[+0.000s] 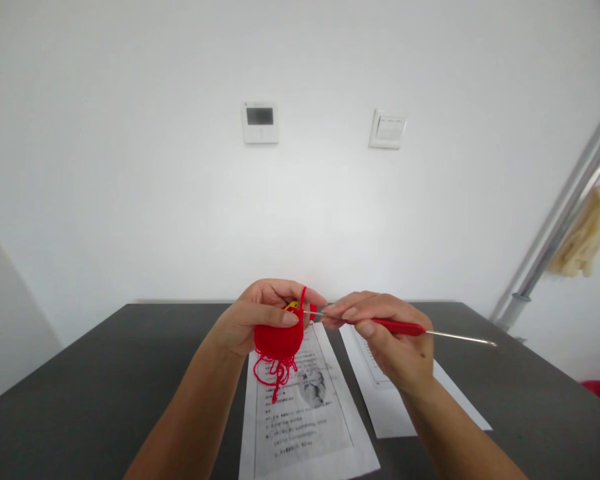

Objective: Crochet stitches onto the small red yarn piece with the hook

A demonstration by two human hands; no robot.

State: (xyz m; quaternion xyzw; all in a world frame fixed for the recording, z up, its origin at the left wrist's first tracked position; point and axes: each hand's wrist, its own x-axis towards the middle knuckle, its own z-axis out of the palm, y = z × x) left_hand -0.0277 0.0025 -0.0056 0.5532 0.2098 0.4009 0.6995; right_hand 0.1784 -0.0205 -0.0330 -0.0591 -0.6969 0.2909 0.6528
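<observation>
Red crocheted work (pixel 279 341) hangs below the thumb of my left hand (pixel 260 313), which pinches its top edge. Loose red strands dangle under it. A strand of red yarn loops over my left index finger, and a small yellow piece (pixel 293 305) shows beside the thumb. My right hand (pixel 390 330) is closed around the red handle of a crochet hook (pixel 403 327). The hook's thin metal shaft points left and reaches the yarn at the work's edge; its other metal end sticks out to the right.
Under the hands, a printed sheet (pixel 300 427) with a picture lies on the dark table (pixel 180 373). A second sheet (pixel 393 413) is partly behind my right forearm. Beyond stands a white wall with a panel (pixel 261 123) and a switch (pixel 388 129). A yellowish cloth (pixel 585 233) hangs at right.
</observation>
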